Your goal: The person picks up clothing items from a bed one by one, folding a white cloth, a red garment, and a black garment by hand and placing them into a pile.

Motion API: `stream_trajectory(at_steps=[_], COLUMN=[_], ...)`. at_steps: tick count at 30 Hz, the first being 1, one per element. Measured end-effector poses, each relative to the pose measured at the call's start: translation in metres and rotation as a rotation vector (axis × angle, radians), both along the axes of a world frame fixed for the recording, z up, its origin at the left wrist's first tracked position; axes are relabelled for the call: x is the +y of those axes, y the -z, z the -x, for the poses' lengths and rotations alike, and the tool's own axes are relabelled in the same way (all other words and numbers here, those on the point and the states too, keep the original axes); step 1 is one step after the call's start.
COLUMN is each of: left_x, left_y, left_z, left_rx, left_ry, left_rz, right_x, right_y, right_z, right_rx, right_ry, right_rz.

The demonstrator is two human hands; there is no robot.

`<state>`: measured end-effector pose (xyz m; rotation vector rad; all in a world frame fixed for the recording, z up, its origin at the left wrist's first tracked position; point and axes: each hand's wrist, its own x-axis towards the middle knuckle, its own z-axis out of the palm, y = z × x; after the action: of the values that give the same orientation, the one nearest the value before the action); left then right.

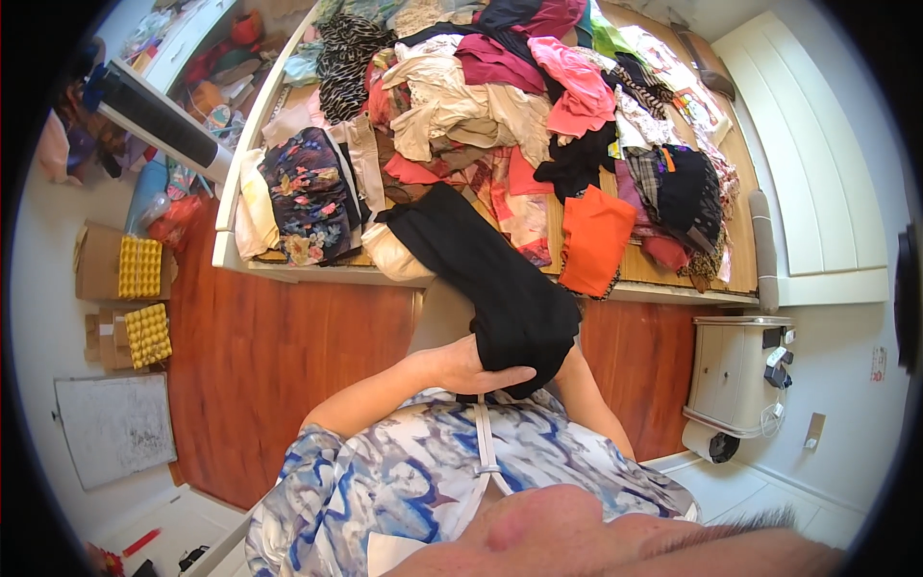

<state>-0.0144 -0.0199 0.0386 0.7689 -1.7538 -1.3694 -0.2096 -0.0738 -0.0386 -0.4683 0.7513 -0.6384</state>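
A black cloth garment (497, 288) hangs from the bed's near edge down to my lap. My left hand (469, 368) is on the near end of it, thumb laid over the cloth. My right hand (568, 364) is mostly hidden under and behind the fabric at the other side; its fingers do not show. The far end of the garment rests on the bed beside a cream cloth (393, 252). An orange folded garment (597, 234) lies at the bed's edge, a little to the right.
Mixed clothes (469, 108) are heaped across the bed. A floral folded stack (310, 195) lies at the left, a dark stack (685, 191) at the right. The white bed frame (288, 272) crosses before me. A small cabinet (728, 375) stands right; cardboard boxes (97, 263) stand left.
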Motion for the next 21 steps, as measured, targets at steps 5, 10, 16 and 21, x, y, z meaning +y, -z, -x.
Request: stream_trajectory(at_steps=[5, 10, 16, 21], left_x=[0.005, 0.012, 0.018, 0.010], left_y=[-0.001, 0.001, -0.013, -0.011], left_z=[0.001, 0.002, 0.019, 0.018], left_rx=[-0.040, -0.046, -0.123, -0.275], left_ry=[-0.139, -0.164, -0.267, -0.188], left_rz=[0.068, 0.095, 0.113, 0.262], right_x=[-0.009, -0.027, -0.029, 0.010], right_y=[-0.020, -0.058, -0.033, 0.008], right_z=[0.027, 0.048, 0.034, 0.043], right_rx=[-0.238, -0.304, 0.080, 0.263], right_ry=[0.086, 0.044, -0.118, -0.193], right_rz=[0.086, 0.390, 0.386, 0.529])
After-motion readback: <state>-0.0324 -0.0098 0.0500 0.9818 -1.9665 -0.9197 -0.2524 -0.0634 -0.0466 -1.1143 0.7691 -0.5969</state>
